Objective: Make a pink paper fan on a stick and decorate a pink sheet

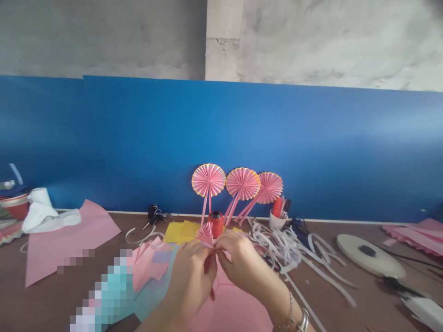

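My left hand (191,276) and my right hand (242,258) meet above the table, both pinched on a small pleated pink paper fan (206,234) that spreads upward from my fingertips. A pink paper sheet (235,309) lies under my hands. Behind them stands a red spool of thread (216,222). Three finished round pink paper fans (242,184) on pink sticks lean against the blue wall.
A large pink sheet (65,244) lies at left, with a white tissue roll (39,210) and a bowl (15,205). Yellow papers (180,230), scissors (154,216), white paper strips (290,249), a cup of pens (278,214) and a white round disc (370,256) surround my hands.
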A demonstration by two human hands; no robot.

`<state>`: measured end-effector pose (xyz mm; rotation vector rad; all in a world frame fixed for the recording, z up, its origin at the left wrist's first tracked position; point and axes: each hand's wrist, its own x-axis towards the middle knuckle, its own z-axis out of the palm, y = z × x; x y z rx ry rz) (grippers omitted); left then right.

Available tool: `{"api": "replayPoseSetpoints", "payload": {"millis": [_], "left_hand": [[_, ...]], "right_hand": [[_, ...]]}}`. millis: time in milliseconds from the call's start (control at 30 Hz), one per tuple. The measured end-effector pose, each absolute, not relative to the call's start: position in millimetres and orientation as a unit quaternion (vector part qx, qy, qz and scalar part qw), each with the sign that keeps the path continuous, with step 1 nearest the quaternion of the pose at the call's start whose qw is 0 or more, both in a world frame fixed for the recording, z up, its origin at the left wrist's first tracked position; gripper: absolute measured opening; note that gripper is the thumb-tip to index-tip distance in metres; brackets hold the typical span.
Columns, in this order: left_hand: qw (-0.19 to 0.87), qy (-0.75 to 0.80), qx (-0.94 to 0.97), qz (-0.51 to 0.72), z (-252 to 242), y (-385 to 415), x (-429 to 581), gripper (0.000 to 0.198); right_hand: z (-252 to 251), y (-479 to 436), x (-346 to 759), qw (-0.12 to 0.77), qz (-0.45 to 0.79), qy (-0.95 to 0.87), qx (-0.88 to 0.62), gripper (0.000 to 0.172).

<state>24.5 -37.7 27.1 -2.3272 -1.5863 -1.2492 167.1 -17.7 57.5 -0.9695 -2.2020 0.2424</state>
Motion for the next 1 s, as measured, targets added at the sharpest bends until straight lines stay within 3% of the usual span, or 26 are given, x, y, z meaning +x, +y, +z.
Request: {"api": "replayPoseSetpoints", "payload": {"millis": [233,667,867,1000], "left_hand": [[0.000,-0.522,-0.749,-0.408,28,-37,24,0.022],[-0.045,-0.522,-0.746,-0.412,37,-39,24,0.025],[-0.119,-0.537,-0.716,-0.429,40,-35,18,0.022],[-0.117,-0.557,-0.703,-0.427,37,-31,18,0.023]], "right_hand": [[53,-16,167,0.358,0.087,-0.843,-0.391,0.020],[58,-10,175,0.409,0.197,-0.814,-0.361,0.021],[65,1,197,0.441,0.273,-0.745,-0.419,0.014],[69,-6,193,0.412,0.249,-0.777,-0.405,0.016]]}}
